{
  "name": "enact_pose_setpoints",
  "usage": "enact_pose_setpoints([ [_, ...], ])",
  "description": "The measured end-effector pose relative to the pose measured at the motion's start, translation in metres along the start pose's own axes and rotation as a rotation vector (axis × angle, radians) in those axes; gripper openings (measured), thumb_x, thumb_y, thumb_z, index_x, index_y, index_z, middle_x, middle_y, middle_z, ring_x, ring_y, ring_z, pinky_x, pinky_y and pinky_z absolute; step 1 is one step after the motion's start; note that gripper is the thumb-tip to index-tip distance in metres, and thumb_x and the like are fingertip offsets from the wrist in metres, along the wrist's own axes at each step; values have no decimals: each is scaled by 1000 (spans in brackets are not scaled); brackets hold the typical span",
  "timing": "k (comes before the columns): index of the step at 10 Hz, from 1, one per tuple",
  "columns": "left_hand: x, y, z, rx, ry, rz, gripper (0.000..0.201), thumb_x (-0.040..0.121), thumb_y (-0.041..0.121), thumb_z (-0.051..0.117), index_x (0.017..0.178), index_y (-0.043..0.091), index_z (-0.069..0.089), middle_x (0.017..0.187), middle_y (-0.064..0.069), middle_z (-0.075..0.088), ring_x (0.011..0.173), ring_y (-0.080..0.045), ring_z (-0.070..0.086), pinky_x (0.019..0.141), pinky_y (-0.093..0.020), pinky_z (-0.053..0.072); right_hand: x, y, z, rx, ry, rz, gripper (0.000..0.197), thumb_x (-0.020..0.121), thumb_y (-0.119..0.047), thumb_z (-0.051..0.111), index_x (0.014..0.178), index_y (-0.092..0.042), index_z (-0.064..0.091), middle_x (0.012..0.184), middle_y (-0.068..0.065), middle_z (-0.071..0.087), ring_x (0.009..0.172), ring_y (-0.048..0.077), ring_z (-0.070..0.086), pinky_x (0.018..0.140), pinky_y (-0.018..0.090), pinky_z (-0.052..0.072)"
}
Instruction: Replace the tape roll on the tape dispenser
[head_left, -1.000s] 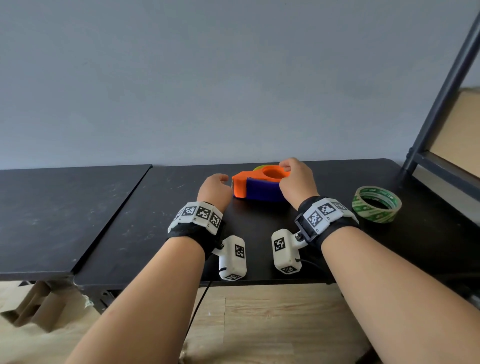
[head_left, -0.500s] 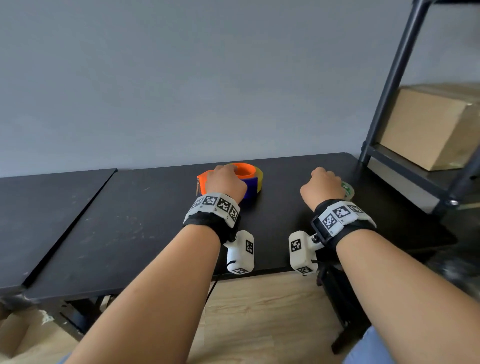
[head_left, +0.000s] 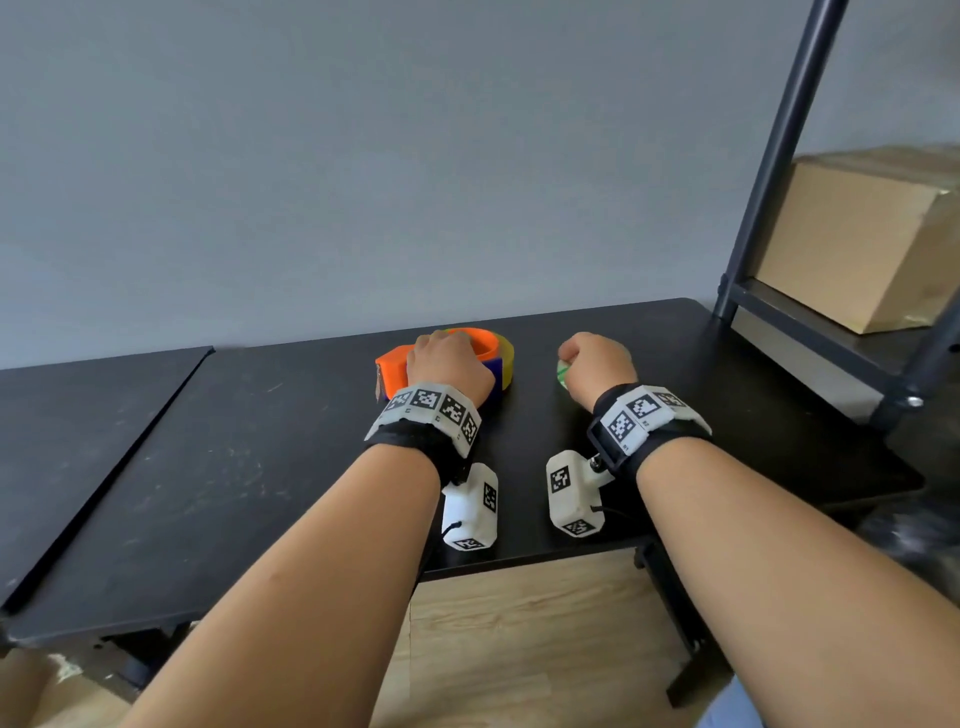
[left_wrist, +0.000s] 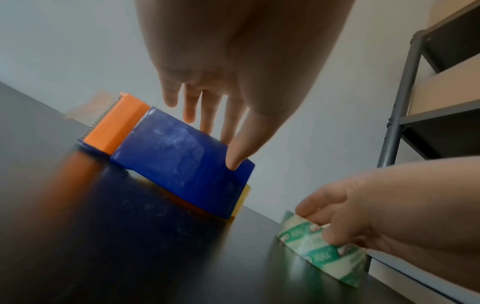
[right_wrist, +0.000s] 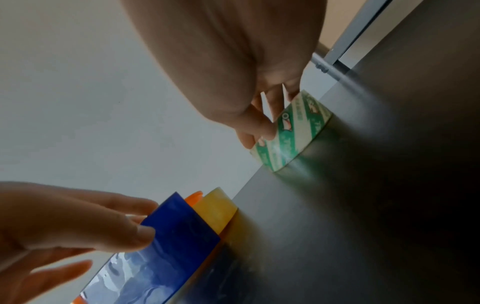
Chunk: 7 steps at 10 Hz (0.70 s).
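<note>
2 hands near far table edge

lifted right hand off tape dispenser, now pinching green tape roll between fingers; gripped the dispenser with left hand.

We see the head view softly and evenly lit from above, sharp throughout, with only a dull sheen and faint shadows on the black table, while the wide lens makes the shelf post lean at the right edge. In the left wrist view the near tabletop is smeared and dim, mirroring the orange and blue of the tape dispenser, and the left hand looms soft and out of focus. In the right wrist view the wall glares pale, the table sinks into deep shadow at the right, the tape roll throws a greenish reflection, and the right hand is blurred.
</note>
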<state>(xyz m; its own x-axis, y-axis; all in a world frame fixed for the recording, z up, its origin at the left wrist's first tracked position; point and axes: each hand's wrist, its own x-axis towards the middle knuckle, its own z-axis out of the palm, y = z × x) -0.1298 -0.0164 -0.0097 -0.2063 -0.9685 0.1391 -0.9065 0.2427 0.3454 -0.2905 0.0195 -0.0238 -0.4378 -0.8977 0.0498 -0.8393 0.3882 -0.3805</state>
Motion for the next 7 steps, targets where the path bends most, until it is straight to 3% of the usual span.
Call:
enact_pose_setpoints([
  [1,5,-1,0,14,-10,-9,49,84,15,53,133,15,55,134,-10,55,127,-30,44,105,-38,39,11,-12,-5,31,-75,-19,44,92,2,48,130,-12,65,135,12,65,126,29,61,104,34,50],
  [2,9,-5,2,21,-23,-15,54,84,16,53,138,17,51,139,-10,51,131,-30,40,109,-38,36,18,-19,-6,41,-88,-45,45,93,5,43,133,-4,61,142,18,58,131,33,56,106,38,49],
  [3,10,-7,3,26,-21,-11,54,84,15,54,138,19,51,140,-9,50,132,-29,40,108,-38,35,21,-22,-8,32,-118,-45,42,96,4,41,134,-1,58,141,20,57,131,35,55,106,37,47],
  [4,12,-8,1,47,-37,-9,55,85,17,54,139,20,50,141,-10,49,132,-30,39,108,-39,34,20,-25,-2,51,-55,-50,43,92,7,43,129,0,63,137,21,60,127,38,57,104,42,50],
  [5,11,-7,-2,70,-55,-5,53,86,17,54,139,19,50,140,-11,49,130,-31,40,107,-39,34,19,-27,5,83,13,-56,35,92,1,48,117,-7,70,125,16,68,118,35,62,94,35,52],
  [7,-1,-14,-18,51,-46,-26,53,84,18,52,137,19,50,134,-12,52,126,-32,44,105,-42,37,10,-43,2,81,42,-111,38,94,-11,50,130,-21,60,129,5,65,118,27,62,102,42,50],
])
